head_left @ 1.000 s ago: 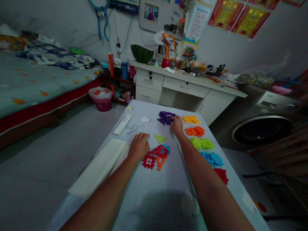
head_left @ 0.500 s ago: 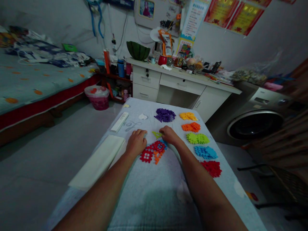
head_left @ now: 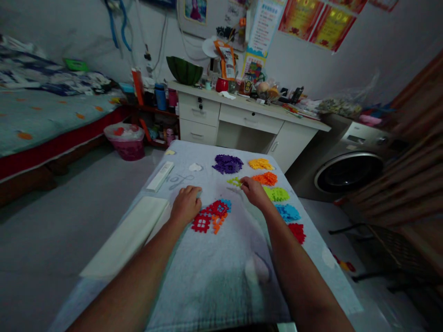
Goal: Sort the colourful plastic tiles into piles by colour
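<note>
My right hand [head_left: 254,192] pinches a small green triangular plastic piece [head_left: 234,181] and holds it just above the cloth-covered table [head_left: 221,267]. Knuckles up, my left hand [head_left: 185,206] rests curled on the cloth beside a joined cluster of red, blue and orange grid pieces [head_left: 212,216]. Sorted piles lie along the right side: purple [head_left: 227,163], yellow [head_left: 260,163], orange [head_left: 265,178], green [head_left: 279,194], blue [head_left: 288,212] and red [head_left: 296,232].
A white flat box [head_left: 126,235], a white remote-like bar [head_left: 159,175] and scissors [head_left: 180,180] lie on the table's left part. Beyond stand a white desk [head_left: 249,121] with clutter, a washing machine [head_left: 349,161], a bed [head_left: 41,124] and a pink bin [head_left: 126,142].
My right hand came back from the purple pile, reached the green triangle, then lifted it up and to the right. The left hand stayed put. The camera swung right.
</note>
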Demonstrator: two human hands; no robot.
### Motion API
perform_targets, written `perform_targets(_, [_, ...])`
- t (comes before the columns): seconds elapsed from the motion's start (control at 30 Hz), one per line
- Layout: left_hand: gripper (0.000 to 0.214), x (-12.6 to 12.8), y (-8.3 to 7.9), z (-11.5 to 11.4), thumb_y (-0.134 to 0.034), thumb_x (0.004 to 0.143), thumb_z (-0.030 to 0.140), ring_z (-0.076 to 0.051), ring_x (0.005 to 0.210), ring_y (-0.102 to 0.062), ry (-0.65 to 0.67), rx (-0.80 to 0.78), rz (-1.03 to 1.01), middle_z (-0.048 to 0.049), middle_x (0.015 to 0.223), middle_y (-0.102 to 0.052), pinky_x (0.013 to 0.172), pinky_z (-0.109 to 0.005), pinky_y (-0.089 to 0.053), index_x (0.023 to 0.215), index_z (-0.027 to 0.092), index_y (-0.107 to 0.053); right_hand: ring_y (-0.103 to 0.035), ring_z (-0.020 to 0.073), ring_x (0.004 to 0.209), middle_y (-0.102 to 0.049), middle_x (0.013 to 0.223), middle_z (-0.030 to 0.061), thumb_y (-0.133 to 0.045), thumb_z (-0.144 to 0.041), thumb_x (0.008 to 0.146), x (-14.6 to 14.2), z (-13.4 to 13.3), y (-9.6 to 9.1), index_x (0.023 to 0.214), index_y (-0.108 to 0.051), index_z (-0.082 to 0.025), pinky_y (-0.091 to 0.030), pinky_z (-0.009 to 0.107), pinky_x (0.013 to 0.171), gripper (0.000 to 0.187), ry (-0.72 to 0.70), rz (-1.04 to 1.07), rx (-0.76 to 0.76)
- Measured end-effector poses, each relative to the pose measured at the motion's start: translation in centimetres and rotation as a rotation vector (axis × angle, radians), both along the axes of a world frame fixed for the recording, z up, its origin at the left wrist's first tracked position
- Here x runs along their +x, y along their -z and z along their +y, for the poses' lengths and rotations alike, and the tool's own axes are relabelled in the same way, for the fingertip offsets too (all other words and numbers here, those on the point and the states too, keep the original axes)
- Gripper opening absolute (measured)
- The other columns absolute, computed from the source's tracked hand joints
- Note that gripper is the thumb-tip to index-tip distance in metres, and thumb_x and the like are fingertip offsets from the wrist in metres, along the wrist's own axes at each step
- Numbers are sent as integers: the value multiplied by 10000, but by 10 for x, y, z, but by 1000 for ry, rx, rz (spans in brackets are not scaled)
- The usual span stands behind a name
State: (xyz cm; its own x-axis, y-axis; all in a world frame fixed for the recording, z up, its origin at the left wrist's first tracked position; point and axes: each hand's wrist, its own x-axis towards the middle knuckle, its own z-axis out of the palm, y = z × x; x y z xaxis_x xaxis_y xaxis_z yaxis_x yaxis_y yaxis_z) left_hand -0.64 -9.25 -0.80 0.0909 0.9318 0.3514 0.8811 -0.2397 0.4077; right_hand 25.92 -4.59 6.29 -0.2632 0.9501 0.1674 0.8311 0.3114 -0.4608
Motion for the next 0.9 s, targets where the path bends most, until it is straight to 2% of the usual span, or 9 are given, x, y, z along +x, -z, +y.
perform_targets(0.07, [365, -1, 2, 1, -496, 804, 158, -266, 1074, -556, 2, -2, 2, -108, 1142, -634, 999, -423, -433, 1144, 194, -623, -583, 162, 766, -681, 862, 54, -526, -161, 837, 29, 0, -7, 1006, -667, -155, -409, 255, 718, 220, 85, -1, 42])
perform_targets(0.2, [356, -1, 3, 2, -490, 809, 164, -261, 1087, -562, -1, -6, 18, -102, 1146, -636, 1006, -417, -429, 1137, 200, -622, -576, 154, 693, -650, 747, 9, -521, -174, 806, 89, 0, -13, 1104, -643, -161, -400, 249, 660, 322, 298, 0, 84])
perform_targets(0.33, [356, 0, 2, 2, -484, 807, 165, -267, 1078, -562, 1, 1, 37, -108, 1143, -637, 1008, -422, -428, 1134, 193, -621, -586, 151, 669, -665, 729, 17, -551, -163, 772, 124, -6, -11, 1032, -682, -158, -398, 253, 649, 291, 439, -56, 69])
perform_targets(0.43, [353, -1, 4, 3, -479, 817, 178, -273, 1060, -561, 0, 0, 46, -115, 1148, -636, 997, -423, -434, 1140, 180, -622, -606, 157, 691, -686, 750, 32, -548, -143, 776, 129, -11, -6, 1030, -693, -152, -408, 257, 675, 292, 495, -104, 49])
perform_targets(0.6, [349, -2, 6, 3, -481, 827, 200, -279, 1064, -556, 9, 5, 52, -118, 1150, -634, 988, -430, -433, 1146, 175, -620, -652, 195, 784, -724, 860, 75, -524, -156, 815, 124, -14, -1, 1128, -671, -166, -433, 279, 732, 346, 561, -200, 31])
perform_targets(0.9, [345, -2, 4, 3, -477, 832, 201, -264, 1066, -561, 6, 8, 81, -108, 1141, -633, 994, -402, -423, 1149, 178, -609, -672, 272, 977, -723, 1026, 167, -508, -219, 867, 112, -23, -1, 1249, -617, -169, -463, 327, 791, 400, 617, -378, -67])
